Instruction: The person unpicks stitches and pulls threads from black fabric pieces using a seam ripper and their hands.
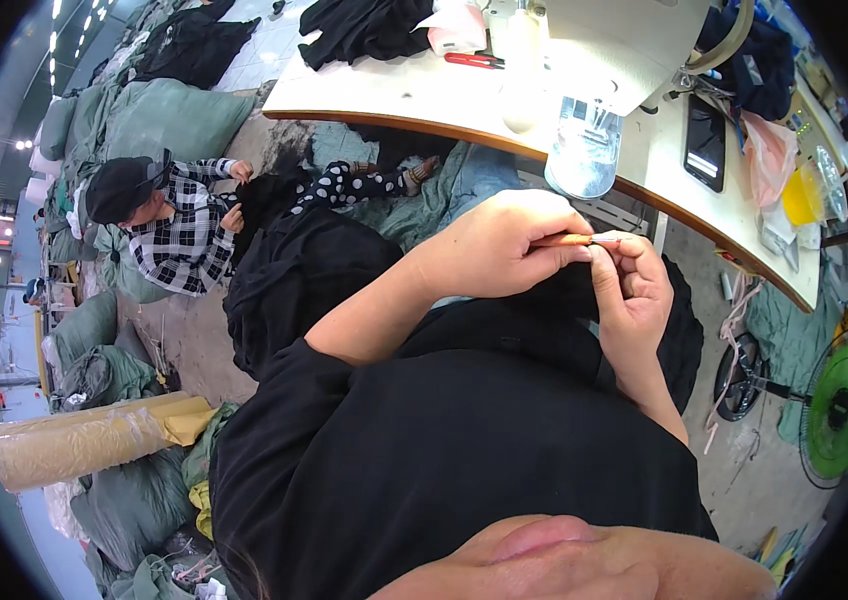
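Observation:
My left hand [504, 245] is closed round a thin tool with an orange-brown handle [566, 240] and a narrow metal end. The tool lies roughly level, its metal end pointing to the right. At that end, the thumb and fingers of my right hand [636, 285] are pinched together; whatever small thing may be between them is too small to make out. Both hands are in front of my chest, just short of the sewing machine's [634, 50] shiny metal bed [584, 165], and touch neither it nor the table.
A phone [706, 143] and pink plastic bag [770, 158] lie on the white table [394, 90], right of the machine. Red-handled thread snips [474, 61] and black cloth are at its far left. A person [179, 225] sits left among fabric heaps. A green fan [837, 410] stands right.

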{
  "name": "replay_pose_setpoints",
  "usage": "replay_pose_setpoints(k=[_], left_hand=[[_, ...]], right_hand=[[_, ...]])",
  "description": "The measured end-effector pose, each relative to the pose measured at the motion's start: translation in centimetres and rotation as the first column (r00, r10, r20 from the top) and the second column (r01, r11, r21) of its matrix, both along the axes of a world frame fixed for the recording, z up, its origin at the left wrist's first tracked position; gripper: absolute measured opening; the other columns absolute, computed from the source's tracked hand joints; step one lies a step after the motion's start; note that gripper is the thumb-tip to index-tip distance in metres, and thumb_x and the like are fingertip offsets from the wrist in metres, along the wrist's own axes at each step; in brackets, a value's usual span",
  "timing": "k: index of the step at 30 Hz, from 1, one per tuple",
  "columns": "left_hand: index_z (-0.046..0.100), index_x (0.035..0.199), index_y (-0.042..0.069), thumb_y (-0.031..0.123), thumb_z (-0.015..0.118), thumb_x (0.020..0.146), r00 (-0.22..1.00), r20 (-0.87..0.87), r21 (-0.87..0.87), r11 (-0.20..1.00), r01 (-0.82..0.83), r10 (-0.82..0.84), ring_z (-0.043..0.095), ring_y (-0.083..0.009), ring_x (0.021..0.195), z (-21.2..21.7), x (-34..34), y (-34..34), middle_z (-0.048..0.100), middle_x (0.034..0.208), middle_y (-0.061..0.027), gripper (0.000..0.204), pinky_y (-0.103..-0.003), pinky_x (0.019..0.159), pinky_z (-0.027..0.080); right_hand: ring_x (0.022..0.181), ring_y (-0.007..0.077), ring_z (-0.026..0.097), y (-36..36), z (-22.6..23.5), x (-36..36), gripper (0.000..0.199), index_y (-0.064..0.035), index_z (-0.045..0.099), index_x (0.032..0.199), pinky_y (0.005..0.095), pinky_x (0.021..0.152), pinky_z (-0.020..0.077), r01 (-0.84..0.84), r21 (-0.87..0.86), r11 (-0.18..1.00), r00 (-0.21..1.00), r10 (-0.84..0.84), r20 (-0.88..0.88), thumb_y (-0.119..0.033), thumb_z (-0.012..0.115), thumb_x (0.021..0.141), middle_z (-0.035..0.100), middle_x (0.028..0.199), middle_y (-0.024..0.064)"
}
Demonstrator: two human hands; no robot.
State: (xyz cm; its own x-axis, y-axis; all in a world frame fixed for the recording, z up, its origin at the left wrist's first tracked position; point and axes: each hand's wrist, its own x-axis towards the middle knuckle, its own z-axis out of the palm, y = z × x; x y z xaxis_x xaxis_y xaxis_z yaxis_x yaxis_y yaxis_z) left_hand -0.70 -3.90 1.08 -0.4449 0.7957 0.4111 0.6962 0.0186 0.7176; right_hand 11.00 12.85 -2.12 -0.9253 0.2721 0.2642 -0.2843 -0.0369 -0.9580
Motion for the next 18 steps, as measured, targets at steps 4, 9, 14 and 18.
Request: replay_pose_setpoints(k=[4,9,14,18], left_hand=[[0.070,0.096,0.001,0.006,0.076,0.092,0.988,0.085,0.086,0.987,-0.135,0.127,0.055,-0.0165,0.065,0.8,0.9,-0.7,0.061,0.075,-0.0066,0.008,-0.029,0.060,0.042],[0.069,0.093,0.001,0.006,0.074,0.096,0.971,0.206,0.172,0.972,-0.158,0.121,0.052,-0.0080,0.068,0.7,1.0,-1.6,0.059,0.076,0.0009,0.008,-0.025,0.064,0.040],[0.067,0.091,0.005,0.008,0.073,0.099,0.649,0.742,0.170,0.890,-0.423,0.167,0.041,0.0015,0.063,0.2,0.9,-2.2,0.053,0.073,0.0091,0.010,-0.019,0.056,0.032],[0.071,0.109,0.003,0.007,0.071,0.100,0.677,0.731,0.273,0.871,-0.408,0.088,0.043,0.0006,0.056,-1.5,-0.2,-3.1,0.058,0.073,0.0076,0.010,-0.018,0.049,0.030]], right_hand=[[0.088,0.0055,0.061,-0.9,-1.7,0.1,0.014,-0.0024,0.061,0.111,0.0207,0.080,0.0486,0.037,-0.002,0.999,0.999,-0.037,-0.029,0.004,0.066,0.099,0.065,0.101,0.0018],[0.084,0.0090,0.062,-0.7,-3.9,0.0,0.014,-0.0015,0.067,0.105,0.0238,0.078,0.0502,0.123,0.216,0.969,0.992,-0.120,-0.029,0.004,0.070,0.093,0.066,0.098,0.0031],[0.090,0.0089,0.064,-0.2,-5.1,-0.8,0.017,0.0018,0.069,0.111,0.0238,0.082,0.0516,0.098,-0.063,0.993,0.994,-0.095,0.045,0.003,0.069,0.095,0.067,0.099,0.0040],[0.080,0.0028,0.053,0.6,-3.5,-0.9,0.020,-0.0030,0.065,0.117,0.0187,0.075,0.0444,-0.069,-0.264,0.962,0.997,0.077,0.021,0.004,0.062,0.098,0.059,0.096,-0.0019]])
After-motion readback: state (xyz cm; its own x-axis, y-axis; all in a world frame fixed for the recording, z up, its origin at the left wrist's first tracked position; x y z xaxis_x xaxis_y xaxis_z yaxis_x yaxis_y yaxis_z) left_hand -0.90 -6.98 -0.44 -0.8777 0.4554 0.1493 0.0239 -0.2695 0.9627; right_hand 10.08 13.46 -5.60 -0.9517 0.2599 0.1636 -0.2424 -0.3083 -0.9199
